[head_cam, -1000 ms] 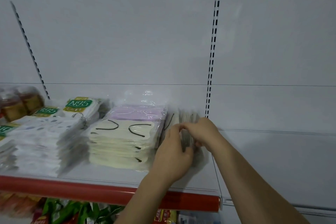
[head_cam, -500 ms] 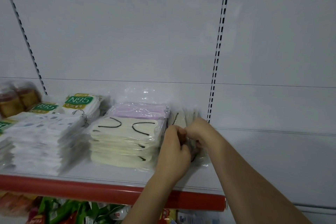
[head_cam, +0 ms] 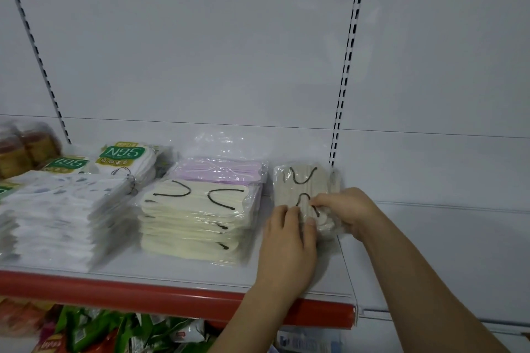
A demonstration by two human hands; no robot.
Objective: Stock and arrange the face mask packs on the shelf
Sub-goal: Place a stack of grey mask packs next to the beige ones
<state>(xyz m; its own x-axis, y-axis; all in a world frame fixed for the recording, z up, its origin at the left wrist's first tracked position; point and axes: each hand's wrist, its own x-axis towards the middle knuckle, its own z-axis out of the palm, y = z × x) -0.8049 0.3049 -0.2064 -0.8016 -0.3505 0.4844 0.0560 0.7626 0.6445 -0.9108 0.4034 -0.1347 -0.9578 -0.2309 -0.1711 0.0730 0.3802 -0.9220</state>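
shelf (head_cam: pixel 177 275) | beige mask pack (head_cam: pixel 304 183) lying flat at 3 o'clock of cream stack (head_cam: pixel 195 223), just beside it | left hand (head_cam: pixel 289 249) fingers curled on pack's near edge | right hand (head_cam: pixel 347 209) pinching its near right corner | lilac stack (head_cam: pixel 220 169) at 12 o'clock of cream stack

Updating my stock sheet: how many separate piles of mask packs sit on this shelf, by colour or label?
N95-labelled piles: 2
White patterned piles: 1
Cream piles: 1
Lilac piles: 1
Beige piles, under both hands' grip: 1
Total: 6 piles; anything cut off at the left edge is not counted.
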